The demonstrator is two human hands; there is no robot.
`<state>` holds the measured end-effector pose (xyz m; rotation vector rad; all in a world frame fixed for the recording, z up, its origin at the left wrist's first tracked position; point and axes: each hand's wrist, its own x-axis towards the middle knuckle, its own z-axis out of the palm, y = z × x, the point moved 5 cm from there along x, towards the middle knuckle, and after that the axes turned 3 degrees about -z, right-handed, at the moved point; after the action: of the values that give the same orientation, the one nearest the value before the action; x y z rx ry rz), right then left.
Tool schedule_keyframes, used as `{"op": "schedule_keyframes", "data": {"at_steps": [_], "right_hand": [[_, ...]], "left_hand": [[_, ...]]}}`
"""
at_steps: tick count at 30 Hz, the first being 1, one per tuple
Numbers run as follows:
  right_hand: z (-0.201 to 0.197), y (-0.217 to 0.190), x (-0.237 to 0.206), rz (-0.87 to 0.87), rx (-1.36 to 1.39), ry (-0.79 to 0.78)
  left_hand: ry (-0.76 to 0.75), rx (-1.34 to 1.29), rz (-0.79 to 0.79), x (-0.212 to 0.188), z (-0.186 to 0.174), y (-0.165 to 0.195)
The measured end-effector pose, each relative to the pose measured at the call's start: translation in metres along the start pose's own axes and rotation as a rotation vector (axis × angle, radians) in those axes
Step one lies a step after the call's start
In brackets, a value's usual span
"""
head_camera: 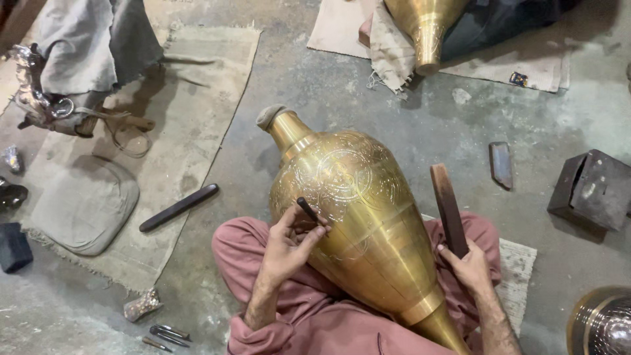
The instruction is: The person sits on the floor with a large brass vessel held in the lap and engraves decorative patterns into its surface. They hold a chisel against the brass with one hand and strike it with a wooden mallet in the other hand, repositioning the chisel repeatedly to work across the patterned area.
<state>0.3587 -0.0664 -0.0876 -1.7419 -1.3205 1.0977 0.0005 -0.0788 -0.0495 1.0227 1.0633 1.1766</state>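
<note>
Floor (368,98): grey concrete, on which you sit cross-legged in pink trousers.

Mat (190,85): a large burlap sheet to your left, bearing a grey cushion (82,204) and a heap of grey cloth (92,46).

Vase (358,210): a big brass vessel lying tilted across your lap, its narrow neck pointing away from you and plugged with a grey wad; its foot comes toward your right knee. Engraved circular ornament covers the upper shoulder; the lower body is plain and banded.

Second vase (427,29): another brass vessel at the top edge, resting on pale cloth, well apart from yours.

Box (591,187): a dark metal block on the floor to your right.

Mallet (449,209): a dark wooden bat, upright beside the vase's right flank. Your right hand (470,266) is closed around its lower end.

Bar (179,207): a dark stick lying at the mat's edge, untouched.

Left hand (286,246): fingers pinched around a chisel (307,210), a short dark punch whose tip meets the engraved zone of the vase.

Small tools (164,334): a few thin punches on the floor by your left knee, near a scrap of metal (141,306).
</note>
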Motion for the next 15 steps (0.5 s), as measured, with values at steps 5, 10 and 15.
{"op": "schedule_keyframes", "data": {"at_steps": [5,10,15], "right_hand": [[-0.002,-0.002,-0.003,0.056,-0.177,0.036],[-0.002,0.001,-0.003,0.024,-0.180,0.036],[-0.002,0.001,0.000,-0.057,-0.016,0.039]], "left_hand": [[-0.005,0.041,0.011,0.008,0.001,0.003],[0.015,0.061,-0.004,0.015,0.002,0.003],[0.055,0.080,0.016,0.018,0.000,0.004]]}}
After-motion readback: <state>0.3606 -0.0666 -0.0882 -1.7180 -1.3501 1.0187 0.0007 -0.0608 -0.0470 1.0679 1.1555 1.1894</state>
